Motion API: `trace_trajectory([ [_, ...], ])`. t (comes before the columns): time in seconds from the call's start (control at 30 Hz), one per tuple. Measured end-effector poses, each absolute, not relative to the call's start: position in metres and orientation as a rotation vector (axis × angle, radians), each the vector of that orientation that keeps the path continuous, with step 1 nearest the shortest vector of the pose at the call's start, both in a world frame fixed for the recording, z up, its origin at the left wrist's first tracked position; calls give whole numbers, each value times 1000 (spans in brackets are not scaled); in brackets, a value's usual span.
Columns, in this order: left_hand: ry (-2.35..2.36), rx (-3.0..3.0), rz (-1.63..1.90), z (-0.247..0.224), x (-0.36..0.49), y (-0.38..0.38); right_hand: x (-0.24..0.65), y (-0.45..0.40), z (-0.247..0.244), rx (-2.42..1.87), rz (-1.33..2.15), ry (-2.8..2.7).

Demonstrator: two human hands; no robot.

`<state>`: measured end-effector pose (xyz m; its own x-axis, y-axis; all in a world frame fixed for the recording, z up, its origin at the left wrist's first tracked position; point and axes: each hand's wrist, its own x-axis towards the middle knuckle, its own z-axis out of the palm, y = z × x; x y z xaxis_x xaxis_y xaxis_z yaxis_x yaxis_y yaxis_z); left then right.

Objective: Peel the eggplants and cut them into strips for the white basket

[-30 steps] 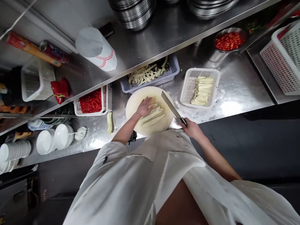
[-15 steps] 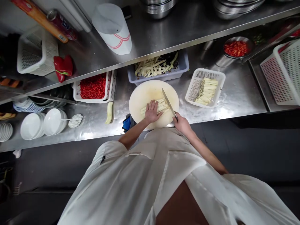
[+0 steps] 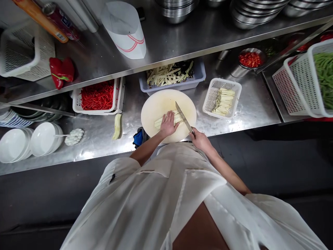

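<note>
My left hand [image 3: 168, 125] lies flat with its fingers stretched out, pressing on pale vegetable strips [image 3: 159, 123] that look like peeled eggplant. They rest on a round white cutting board [image 3: 152, 104]. Gripped by its handle in my right hand [image 3: 201, 140] is a knife [image 3: 184, 117], its blade slanting up and left across the right end of the strips. Right of the board, a white plastic basket [image 3: 206, 105] holds more pale strips [image 3: 224, 100]. A peeled eggplant piece [image 3: 117, 126] lies on the counter to the left.
Behind the board stands a grey-blue bin [image 3: 173, 88] of cut strips and dark peel, under a steel shelf [image 3: 166, 45]. Red chillies [image 3: 96, 95] fill a basket at left. White bowls [image 3: 44, 139] stand near the counter edge. Baskets [image 3: 293, 86] with green beans are at right.
The whole view has turned slightly right, so most things appear farther left and the green beans show. The knife blade has shifted a little left and nearer me. My left hand stays on the strips.
</note>
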<state>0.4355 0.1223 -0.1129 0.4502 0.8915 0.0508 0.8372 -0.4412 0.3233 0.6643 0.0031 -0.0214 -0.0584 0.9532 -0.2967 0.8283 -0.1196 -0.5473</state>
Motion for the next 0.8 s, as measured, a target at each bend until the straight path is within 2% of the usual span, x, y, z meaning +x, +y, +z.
trace_trajectory([
  [0.13, 1504, 2424, 346, -114, 439, 123, 657, 16, -28, -2054, 932, -1984],
  [0.43, 1522, 2348, 270, -104, 420, 133, 654, 112, -35, -1950, 854, -2005],
  [0.57, 1701, 2239, 347, -98, 377, 131, 663, 98, -37, -2000, 804, -2041],
  [0.8, 1581, 2300, 296, -112, 346, 112, 653, 65, -31, -2030, 800, -1956],
])
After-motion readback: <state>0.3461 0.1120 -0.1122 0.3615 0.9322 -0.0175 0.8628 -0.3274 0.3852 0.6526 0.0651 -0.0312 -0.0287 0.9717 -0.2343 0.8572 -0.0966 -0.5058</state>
